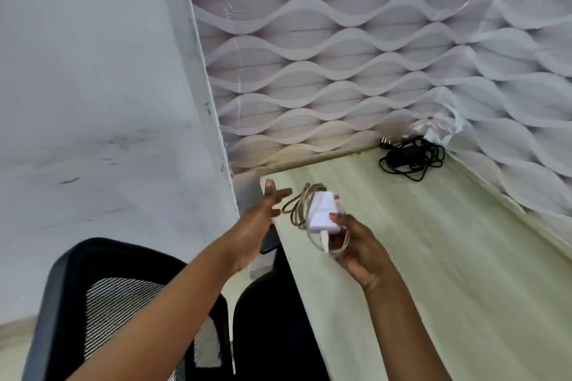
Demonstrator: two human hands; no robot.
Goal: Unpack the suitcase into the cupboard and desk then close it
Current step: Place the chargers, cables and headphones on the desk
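Over the pale woodgrain desk (433,257), the right hand (359,250) grips a white boxy charger (322,213) with looped cable; the left hand (260,226) reaches, fingers straight, holding nothing.

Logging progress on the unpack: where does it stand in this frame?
Done, apparently: a black cable already lies in the desk's far corner. In hand: the right hand grips a white charger with its coiled cord above the desk, not yet set down; the left hand is open beside it. Left: placing the charger. Suitcase and cupboard are out of view, so the remainder can't be judged.
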